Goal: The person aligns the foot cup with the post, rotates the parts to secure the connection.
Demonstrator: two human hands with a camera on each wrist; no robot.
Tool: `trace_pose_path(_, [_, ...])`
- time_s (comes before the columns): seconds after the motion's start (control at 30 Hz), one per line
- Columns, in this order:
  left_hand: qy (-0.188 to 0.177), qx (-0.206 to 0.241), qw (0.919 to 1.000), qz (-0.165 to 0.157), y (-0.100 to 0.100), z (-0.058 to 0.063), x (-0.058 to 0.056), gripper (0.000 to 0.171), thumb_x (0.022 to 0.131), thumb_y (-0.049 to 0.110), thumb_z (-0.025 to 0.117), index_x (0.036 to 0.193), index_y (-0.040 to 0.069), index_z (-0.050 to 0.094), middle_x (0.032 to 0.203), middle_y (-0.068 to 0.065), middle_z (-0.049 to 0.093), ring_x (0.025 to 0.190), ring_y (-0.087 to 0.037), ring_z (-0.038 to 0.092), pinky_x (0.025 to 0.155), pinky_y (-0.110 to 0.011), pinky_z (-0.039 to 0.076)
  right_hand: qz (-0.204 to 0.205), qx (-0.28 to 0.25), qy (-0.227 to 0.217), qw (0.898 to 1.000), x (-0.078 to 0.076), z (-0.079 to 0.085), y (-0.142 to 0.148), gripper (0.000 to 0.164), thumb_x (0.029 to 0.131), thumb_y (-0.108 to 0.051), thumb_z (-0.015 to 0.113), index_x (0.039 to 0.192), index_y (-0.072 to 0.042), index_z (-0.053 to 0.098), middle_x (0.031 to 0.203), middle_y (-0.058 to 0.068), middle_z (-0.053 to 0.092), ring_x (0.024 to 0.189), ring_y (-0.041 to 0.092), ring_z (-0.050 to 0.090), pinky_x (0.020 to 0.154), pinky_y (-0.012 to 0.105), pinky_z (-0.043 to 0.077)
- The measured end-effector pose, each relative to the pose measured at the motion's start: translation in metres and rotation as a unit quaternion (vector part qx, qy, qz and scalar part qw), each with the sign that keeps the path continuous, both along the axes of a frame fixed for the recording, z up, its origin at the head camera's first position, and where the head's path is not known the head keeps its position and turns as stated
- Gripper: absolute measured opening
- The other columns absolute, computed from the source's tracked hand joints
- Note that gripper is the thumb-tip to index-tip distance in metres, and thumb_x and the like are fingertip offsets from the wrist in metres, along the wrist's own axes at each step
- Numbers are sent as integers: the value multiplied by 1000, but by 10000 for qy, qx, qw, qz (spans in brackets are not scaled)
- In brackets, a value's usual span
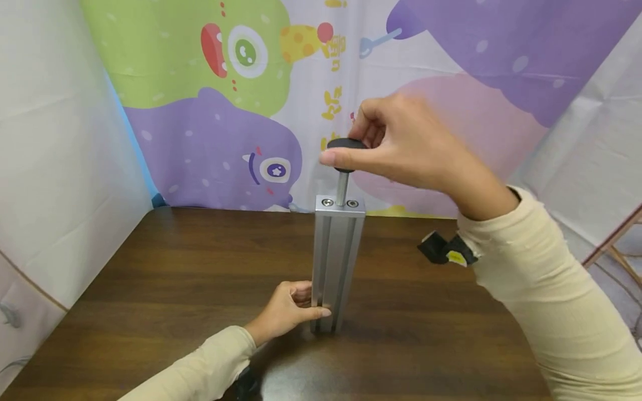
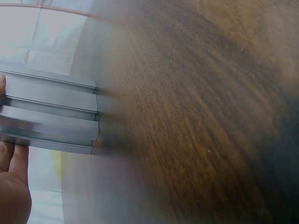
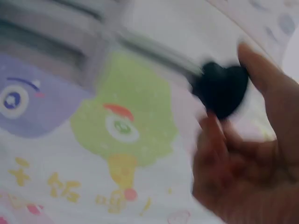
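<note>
A silver aluminium profile point(image 1: 337, 262) with lengthwise grooves stands upright on the wooden table. Two socket screws sit in its top plate point(image 1: 340, 208), and a metal rod point(image 1: 343, 188) rises between them to a black knob point(image 1: 346, 146). My right hand point(image 1: 408, 142) pinches that knob between thumb and fingers; the right wrist view shows the knob point(image 3: 222, 88) blurred, with a lobed edge. Low on the profile, my left hand point(image 1: 286, 312) grips its sides, thumb across the front. In the left wrist view the profile's lower end point(image 2: 70, 116) meets the table, fingers at its edge.
The dark wooden table point(image 1: 200, 262) spreads around the profile. Behind it hangs a curtain point(image 1: 321, 184) printed with cartoon monsters, and white sheets point(image 1: 45, 139) stand at both sides. A black strap piece point(image 1: 441, 249) sticks out from the right sleeve.
</note>
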State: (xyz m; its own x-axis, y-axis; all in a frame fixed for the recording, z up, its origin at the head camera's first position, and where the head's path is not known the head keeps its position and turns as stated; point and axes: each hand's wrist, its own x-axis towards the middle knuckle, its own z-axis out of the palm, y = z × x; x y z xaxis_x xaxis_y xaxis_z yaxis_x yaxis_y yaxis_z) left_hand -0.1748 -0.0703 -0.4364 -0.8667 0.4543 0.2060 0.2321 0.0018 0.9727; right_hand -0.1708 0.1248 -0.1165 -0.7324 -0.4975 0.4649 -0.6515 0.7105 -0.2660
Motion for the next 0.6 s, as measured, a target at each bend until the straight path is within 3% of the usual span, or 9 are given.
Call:
trace_pose_path(0.1, [-28,-55,10000,43,1,-1,0,43,77,3,79,114,-11,62,101,-23,70,89,-13,70,82,-26,55,-702,-284,397,9963,4,-12,-9,53,80,-56,70,72,-5,54,67,6,55,61,20,47,58,31,39])
trace_pose_path(0.2, [-35,-74,10000,52,1,0,0,43,77,3,79,115,-11,62,102,-23,70,90,-13,69,82,-26,55,-1094,-345,611,9915,7,-17,-13,59,80,-60,66,69,-5,48,65,7,48,61,23,43,57,33,34])
trace_pose_path(0.5, [33,-52,10000,48,0,0,1,43,78,4,78,115,-12,62,101,-23,70,90,-13,69,82,-26,55,-1250,-328,660,9894,9,-18,-15,59,81,-60,66,69,-5,47,64,8,47,61,24,42,58,33,34])
trace_pose_path(0.6, [46,-62,10000,44,0,0,0,42,78,4,78,114,-12,62,101,-23,70,89,-13,69,82,-26,55,-1258,-232,428,9909,12,-14,-13,59,80,-62,65,76,-5,53,70,8,54,66,25,48,62,34,39])
